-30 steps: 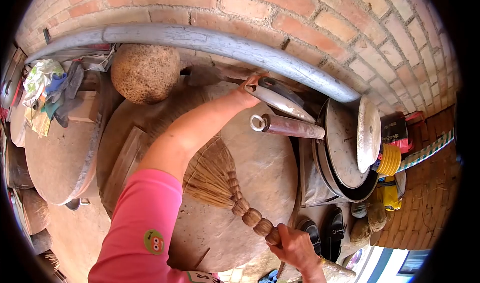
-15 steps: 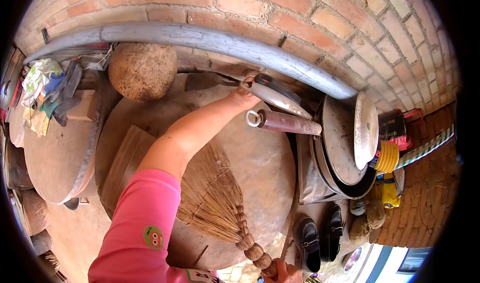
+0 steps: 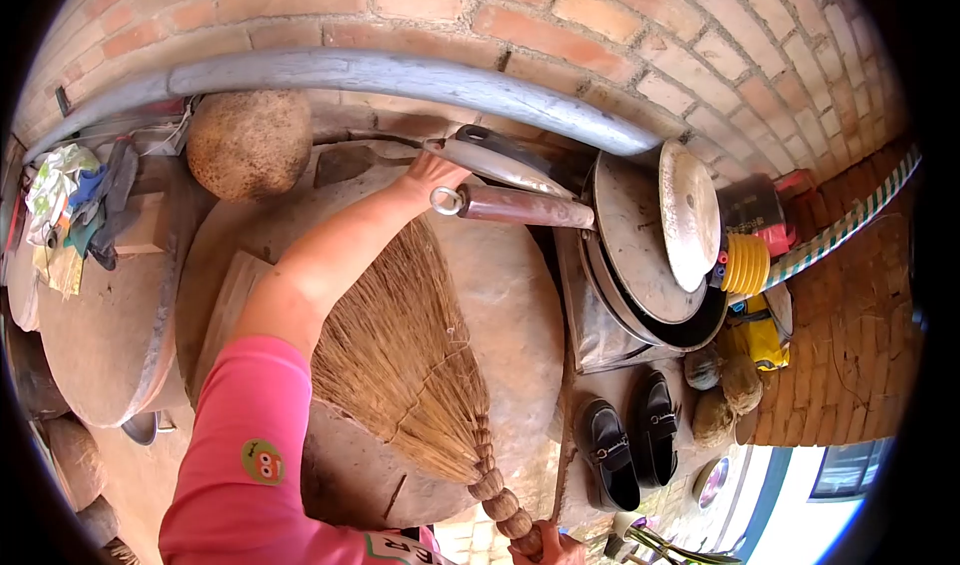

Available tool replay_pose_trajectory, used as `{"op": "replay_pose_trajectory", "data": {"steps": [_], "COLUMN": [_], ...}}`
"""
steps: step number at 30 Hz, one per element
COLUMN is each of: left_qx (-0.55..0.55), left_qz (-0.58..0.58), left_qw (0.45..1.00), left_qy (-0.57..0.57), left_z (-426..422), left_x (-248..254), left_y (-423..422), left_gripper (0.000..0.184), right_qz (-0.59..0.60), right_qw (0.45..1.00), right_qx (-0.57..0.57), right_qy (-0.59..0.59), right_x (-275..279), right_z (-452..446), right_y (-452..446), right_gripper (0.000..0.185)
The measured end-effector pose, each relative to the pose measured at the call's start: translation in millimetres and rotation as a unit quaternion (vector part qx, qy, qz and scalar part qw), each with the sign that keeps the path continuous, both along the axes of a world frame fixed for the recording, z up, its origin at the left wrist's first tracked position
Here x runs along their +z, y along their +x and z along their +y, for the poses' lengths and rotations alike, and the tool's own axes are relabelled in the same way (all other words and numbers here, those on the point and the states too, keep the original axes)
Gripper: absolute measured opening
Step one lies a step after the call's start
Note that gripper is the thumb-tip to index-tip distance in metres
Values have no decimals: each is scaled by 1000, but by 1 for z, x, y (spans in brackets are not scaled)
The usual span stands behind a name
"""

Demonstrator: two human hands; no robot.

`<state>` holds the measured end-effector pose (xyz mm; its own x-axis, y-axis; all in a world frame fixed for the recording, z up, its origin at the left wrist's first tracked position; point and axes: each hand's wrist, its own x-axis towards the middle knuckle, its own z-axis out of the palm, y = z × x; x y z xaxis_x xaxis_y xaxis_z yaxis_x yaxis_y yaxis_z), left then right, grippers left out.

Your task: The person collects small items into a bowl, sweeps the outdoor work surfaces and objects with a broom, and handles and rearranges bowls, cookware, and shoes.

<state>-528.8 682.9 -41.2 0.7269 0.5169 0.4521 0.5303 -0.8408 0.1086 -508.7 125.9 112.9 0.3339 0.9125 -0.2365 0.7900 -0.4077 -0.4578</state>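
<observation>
My left arm, in a pink sleeve, reaches forward over a large round stone slab point(image 3: 515, 315). At the far edge my left hand point(image 3: 436, 172) is closed around the end of a grey pan handle point(image 3: 505, 165); some of its fingers are hidden. Beside it are a black handle point(image 3: 500, 143) and a brown handle point(image 3: 525, 206) with a metal ring. At the bottom edge my right hand point(image 3: 552, 547) grips the bound stem of a straw broom point(image 3: 400, 355). The broom's bristles fan out on the slab, partly under my left forearm.
Stacked pans point(image 3: 640, 255) with a pale lid point(image 3: 690, 215) stand right of the slab. Black shoes point(image 3: 608, 450) lie nearer. A grey pipe point(image 3: 400, 73) runs along the brick wall point(image 3: 420, 5). A round brown gourd-like object point(image 3: 250, 145) and crumpled bags point(image 3: 75, 200) are left.
The broom's bristles have swung up and left, and more of their spread shows. The whole view has shifted slightly. My left hand stays at the pan handle.
</observation>
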Motion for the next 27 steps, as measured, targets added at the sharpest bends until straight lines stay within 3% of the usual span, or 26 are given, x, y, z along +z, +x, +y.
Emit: {"op": "replay_pose_trajectory", "data": {"steps": [8, 10, 13, 16, 17, 23, 27], "left_qx": [-81, -97, -106, -41, -35, -18, -18], "left_qz": [-93, -73, 19, 58, 26, 211, 188], "left_qw": [988, 992, 987, 979, 987, 963, 975], "left_qy": [93, 46, -121, -190, -155, -169, -113], "left_z": [8, 4, -9, -18, -23, -45, -54], "left_x": [-30, -16, 15, 16, 9, 24, 39], "left_y": [11, 3, -25, -30, -39, -84, -109], "left_gripper": [22, 22, 22, 16, 9, 21, 23], "right_qz": [53, 61, 63, 69, 65, 48, 41], "right_qw": [998, 997, 997, 997, 997, 997, 997], "right_qx": [-42, -52, -48, -42, -41, -52, -62], "right_qy": [-16, -15, -11, -1, -2, -27, -11], "right_x": [-4, -5, -7, -6, -4, -2, 2], "right_z": [-10, -13, -17, -20, -21, -36, -46], "right_y": [-3, -4, -5, -6, -8, -16, -25], "right_gripper": [41, 42, 44, 45, 45, 42, 40]}}
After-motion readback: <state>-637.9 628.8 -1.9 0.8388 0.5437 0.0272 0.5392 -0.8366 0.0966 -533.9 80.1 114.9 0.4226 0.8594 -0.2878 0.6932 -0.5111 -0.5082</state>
